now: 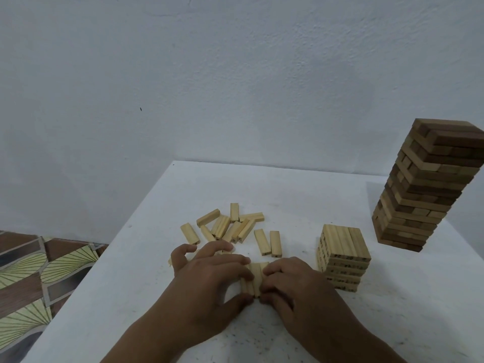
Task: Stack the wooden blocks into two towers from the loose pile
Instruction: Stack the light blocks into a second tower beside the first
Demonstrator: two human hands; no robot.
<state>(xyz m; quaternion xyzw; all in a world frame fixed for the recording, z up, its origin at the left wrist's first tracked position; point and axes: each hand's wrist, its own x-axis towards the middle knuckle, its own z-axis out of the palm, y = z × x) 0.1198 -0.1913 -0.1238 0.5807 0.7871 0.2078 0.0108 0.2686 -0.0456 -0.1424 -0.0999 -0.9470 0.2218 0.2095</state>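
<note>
Squaring a row of pale blocks [255, 280] is the step in hand, judged from the grip. White table [288, 184] carries everything. Tall dark tower [429, 184] stands at 2 o'clock, apparently complete. Short pale tower [344, 258] sits at 3 o'clock, just beside the hands. Loose pile [230, 227] lies at 12 o'clock, roughly a dozen blocks, scattered. Left hand [207, 281] and right hand [293, 286] both pinch the row from opposite sides, fingers curled and closed against it. To do it well: press evenly inward until the ends are flush, lift the row as one unit, set it crosswise on the short tower without nudging it.
</note>
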